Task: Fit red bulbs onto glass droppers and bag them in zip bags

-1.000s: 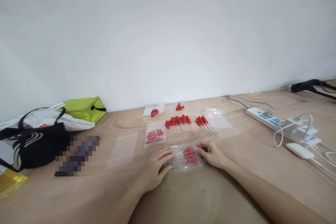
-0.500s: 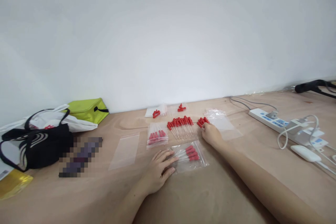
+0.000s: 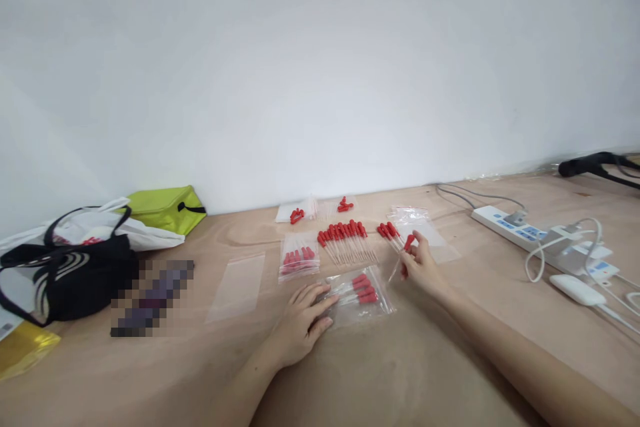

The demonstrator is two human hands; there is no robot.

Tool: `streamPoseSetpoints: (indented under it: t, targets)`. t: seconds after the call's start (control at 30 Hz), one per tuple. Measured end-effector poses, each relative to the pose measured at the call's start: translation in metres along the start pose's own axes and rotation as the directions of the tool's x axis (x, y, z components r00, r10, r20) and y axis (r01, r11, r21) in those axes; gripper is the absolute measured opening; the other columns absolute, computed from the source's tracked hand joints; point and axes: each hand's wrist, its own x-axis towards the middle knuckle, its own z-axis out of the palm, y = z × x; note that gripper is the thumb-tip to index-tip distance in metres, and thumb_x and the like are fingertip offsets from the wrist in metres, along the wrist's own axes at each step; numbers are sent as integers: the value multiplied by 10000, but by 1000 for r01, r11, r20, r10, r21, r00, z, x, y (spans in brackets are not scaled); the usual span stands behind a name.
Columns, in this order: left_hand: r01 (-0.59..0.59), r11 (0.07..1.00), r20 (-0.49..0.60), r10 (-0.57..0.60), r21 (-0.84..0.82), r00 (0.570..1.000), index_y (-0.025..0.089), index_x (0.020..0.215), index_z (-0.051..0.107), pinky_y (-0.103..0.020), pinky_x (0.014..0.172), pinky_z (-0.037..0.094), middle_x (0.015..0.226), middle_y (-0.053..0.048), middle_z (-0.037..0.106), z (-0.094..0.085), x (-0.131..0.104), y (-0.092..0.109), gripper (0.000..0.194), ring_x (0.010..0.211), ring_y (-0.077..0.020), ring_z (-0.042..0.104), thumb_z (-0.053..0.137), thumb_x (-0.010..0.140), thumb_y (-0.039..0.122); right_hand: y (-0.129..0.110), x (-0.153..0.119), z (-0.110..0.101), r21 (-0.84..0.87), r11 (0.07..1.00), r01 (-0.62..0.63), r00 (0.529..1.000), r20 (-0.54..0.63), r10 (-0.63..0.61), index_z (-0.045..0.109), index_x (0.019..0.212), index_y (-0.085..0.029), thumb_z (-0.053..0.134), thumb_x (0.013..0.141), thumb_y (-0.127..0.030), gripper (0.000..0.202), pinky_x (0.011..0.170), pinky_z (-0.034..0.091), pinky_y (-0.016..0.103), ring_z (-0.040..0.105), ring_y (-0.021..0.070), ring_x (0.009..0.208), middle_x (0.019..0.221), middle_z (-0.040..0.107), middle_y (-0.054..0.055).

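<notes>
My left hand (image 3: 306, 320) lies with fingers spread, its fingertips on the left end of a clear zip bag (image 3: 383, 290). Several red-bulbed droppers (image 3: 367, 295) are inside that bag. Between the fingers of my right hand (image 3: 423, 265) is a single dropper (image 3: 409, 242), tilted, red bulb up and its clear tube pointing down left. Just left of it lie a few loose droppers (image 3: 388, 229). A wide row of droppers (image 3: 345, 232) fans out on the table behind the bag. Another zip bag (image 3: 299, 267) with droppers is farther left.
Flat clear bags (image 3: 417, 227) lie behind my right hand, and one more bag (image 3: 237, 287) lies left. Small red bulbs (image 3: 297, 215) sit near the wall. A white power strip (image 3: 515, 230) with cables is on the right. A black bag (image 3: 95, 280) and a green pouch (image 3: 163, 207) stand left.
My right hand has lifted one dropper from the small group and drawn it right and toward me. My left hand stays on the bag.
</notes>
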Motion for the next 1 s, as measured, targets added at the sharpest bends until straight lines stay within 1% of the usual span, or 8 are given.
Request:
streamPoseSetpoints:
  t: [0.1, 0.23, 0.33, 0.43, 0.57, 0.63, 0.77, 1.0]
  targets:
    - [-5, 1000, -11, 5, -4, 1000, 292, 1219, 463, -448, 978, 314, 1288, -36, 439, 0, 0, -2, 358, 1194, -233, 359, 419, 864, 283, 3, -16, -2, 237, 968, -78, 995, -42, 91, 182, 1175, -243, 524, 691, -368, 605, 441, 484, 277, 516, 117, 453, 674, 437, -73]
    - [-16, 1000, -32, 15, -19, 999, 314, 1219, 461, -452, 973, 317, 1285, -25, 443, 0, 0, -2, 365, 1189, -236, 362, 428, 858, 272, 2, -22, 6, 327, 942, -73, 992, -69, 101, 227, 1033, -258, 573, 669, -393, 520, 488, 521, 296, 564, 133, 504, 703, 459, -58]
    - [-9, 1000, -25, 8, -20, 1000, 307, 1224, 457, -452, 975, 314, 1283, -28, 444, 0, 0, -1, 372, 1191, -234, 358, 429, 856, 262, 3, -21, 12, 342, 937, -74, 994, -50, 97, 247, 981, -260, 588, 659, -414, 493, 498, 527, 301, 574, 136, 514, 699, 462, -61]
    - [-2, 1000, -11, 2, -18, 1000, 294, 1225, 458, -456, 981, 306, 1289, -33, 436, 0, 0, 0, 369, 1197, -234, 348, 423, 859, 264, 5, -22, 11, 330, 941, -79, 995, -39, 97, 261, 962, -253, 587, 663, -415, 470, 501, 522, 296, 575, 135, 515, 668, 472, -68]
    - [-8, 1000, -21, 8, -21, 1000, 301, 1232, 450, -454, 981, 308, 1290, -31, 435, 0, 0, -1, 371, 1193, -234, 353, 421, 863, 273, 8, -24, 7, 272, 958, -89, 996, 15, 88, 274, 970, -239, 575, 671, -421, 462, 429, 481, 268, 549, 131, 465, 598, 474, -82]
    - [-9, 1000, -28, 9, -20, 1000, 306, 1230, 452, -453, 978, 314, 1285, -31, 441, 0, 0, -1, 370, 1188, -235, 362, 423, 863, 272, 8, -24, 6, 267, 961, -71, 997, -2, 75, 274, 956, -238, 579, 668, -439, 464, 428, 482, 269, 551, 132, 467, 600, 476, -81]
    - [-6, 1000, -31, 5, -20, 1000, 310, 1222, 460, -455, 974, 323, 1287, -25, 441, -1, 0, 0, 363, 1189, -237, 364, 424, 862, 279, 7, -23, 7, 303, 953, -13, 995, -92, 43, 256, 936, -252, 595, 660, -464, 485, 519, 529, 316, 587, 148, 523, 665, 487, -65]
    - [-9, 1000, -38, 8, -19, 999, 319, 1224, 456, -457, 978, 320, 1285, -20, 445, 0, 0, 0, 362, 1186, -236, 368, 419, 865, 285, 9, -26, 9, 296, 953, -59, 997, -30, 72, 273, 949, -256, 588, 680, -400, 438, 510, 526, 319, 588, 158, 527, 663, 489, -56]
